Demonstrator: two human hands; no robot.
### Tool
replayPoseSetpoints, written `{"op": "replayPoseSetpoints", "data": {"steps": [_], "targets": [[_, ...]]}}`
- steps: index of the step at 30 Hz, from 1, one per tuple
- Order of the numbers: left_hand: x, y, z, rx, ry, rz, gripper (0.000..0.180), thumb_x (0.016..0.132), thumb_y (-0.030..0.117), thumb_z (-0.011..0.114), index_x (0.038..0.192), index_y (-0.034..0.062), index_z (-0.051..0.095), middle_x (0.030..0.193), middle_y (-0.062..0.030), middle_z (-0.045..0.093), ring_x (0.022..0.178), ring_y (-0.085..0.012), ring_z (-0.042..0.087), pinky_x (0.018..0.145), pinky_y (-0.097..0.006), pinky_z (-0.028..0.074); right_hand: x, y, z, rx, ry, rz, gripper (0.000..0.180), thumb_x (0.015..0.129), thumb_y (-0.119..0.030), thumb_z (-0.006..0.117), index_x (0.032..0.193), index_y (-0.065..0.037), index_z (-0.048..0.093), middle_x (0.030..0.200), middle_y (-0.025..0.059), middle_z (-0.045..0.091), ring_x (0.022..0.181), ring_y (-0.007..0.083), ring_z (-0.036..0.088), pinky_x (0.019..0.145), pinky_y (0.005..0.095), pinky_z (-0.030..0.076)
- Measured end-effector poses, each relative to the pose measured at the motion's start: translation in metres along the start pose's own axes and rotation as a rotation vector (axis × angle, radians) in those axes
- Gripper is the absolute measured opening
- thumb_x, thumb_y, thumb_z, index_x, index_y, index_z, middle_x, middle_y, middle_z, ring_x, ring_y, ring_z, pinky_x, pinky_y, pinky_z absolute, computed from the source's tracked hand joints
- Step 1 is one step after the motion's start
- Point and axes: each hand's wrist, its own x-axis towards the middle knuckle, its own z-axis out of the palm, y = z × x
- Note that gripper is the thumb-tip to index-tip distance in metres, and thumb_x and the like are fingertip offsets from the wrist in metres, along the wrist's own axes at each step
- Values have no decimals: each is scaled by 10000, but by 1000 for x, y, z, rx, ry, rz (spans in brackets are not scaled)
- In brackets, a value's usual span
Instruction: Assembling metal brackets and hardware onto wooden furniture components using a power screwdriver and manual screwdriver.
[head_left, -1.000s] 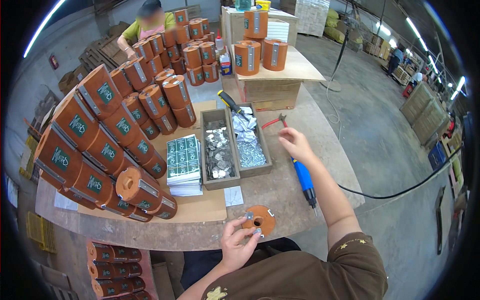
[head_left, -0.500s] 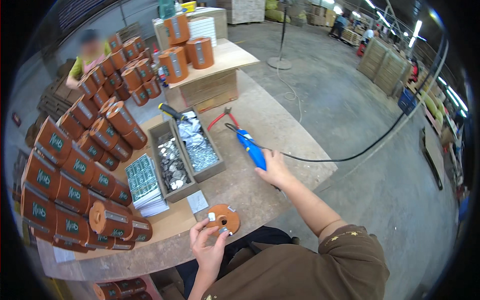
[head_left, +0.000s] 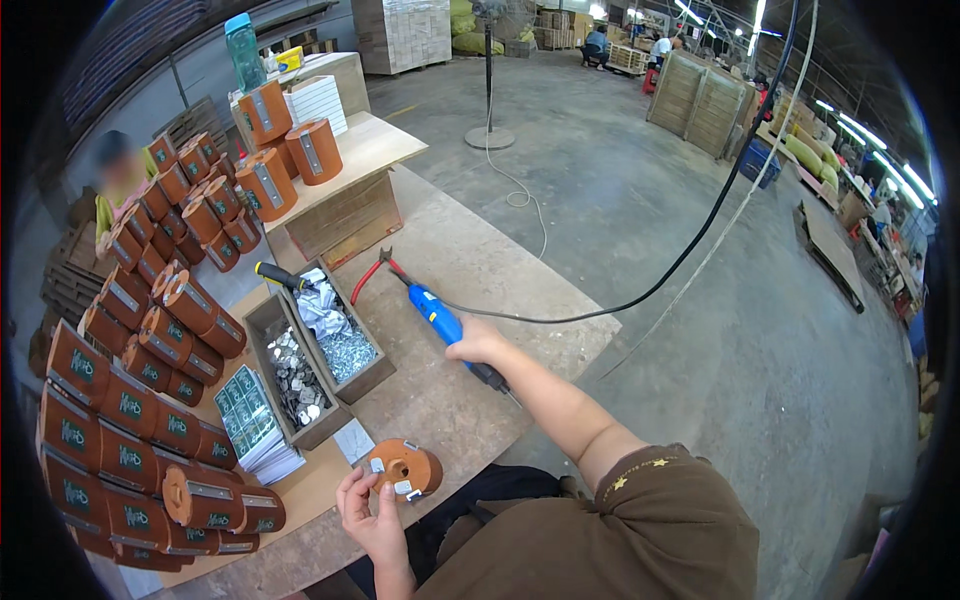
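My right hand is closed around the body of a blue electric screwdriver. Its black nose and thin bit point toward me near the table's edge, and a black cord leaves its far end. Fingers and thumb of my left hand grip the near left rim of a brown wooden cylinder, which stands on end with a round hole in its top. Small metal pieces lie on that top beside my fingertips. Red-handled pliers rest just beyond the screwdriver.
Two wooden trays hold dark and silvery discs and small screws. Left of them sit a stack of green-printed cards and piled brown cylinders. A raised wooden stand carries more cylinders. Another person is at the far left.
The view has swung, shifting the table leftward in it. My right hand has closed around the screwdriver, whose bit now points toward me. My left hand still grips the cylinder.
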Motion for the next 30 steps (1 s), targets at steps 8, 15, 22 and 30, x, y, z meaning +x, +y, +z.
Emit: {"op": "replayPoseSetpoints", "data": {"steps": [8,15,22,30], "targets": [[-12,-9,2,-292,-15,-41,720,693,106,685,1272,33,262,1240,-137,325,1133,-242,376,961,-350,317,-21,16,13,1565,-480,74,367,575,-46,588,925,-46,480,707,84,537,624,205,561,586,343,482],[-17,-54,13,67,-201,73,1083,549,158,806,1347,54,80,1329,-162,224,1197,-268,307,994,-389,269,-23,35,37,2041,-614,127,399,786,-325,546,1130,-137,470,706,47,522,583,150,511,543,315,459],[-21,-63,23,352,-41,-144,978,586,124,771,1323,-12,143,1286,-196,311,1131,-285,394,958,-388,335,-23,27,24,2030,-624,93,541,784,-614,422,1074,-163,494,644,29,516,524,139,509,480,299,434],[9,-82,-12,289,-250,-97,995,515,40,774,1312,-13,180,1264,-201,338,1115,-264,415,954,-397,343,-24,34,31,2089,-665,74,409,775,-443,557,1037,-132,509,671,29,543,535,138,525,497,302,458]]}}
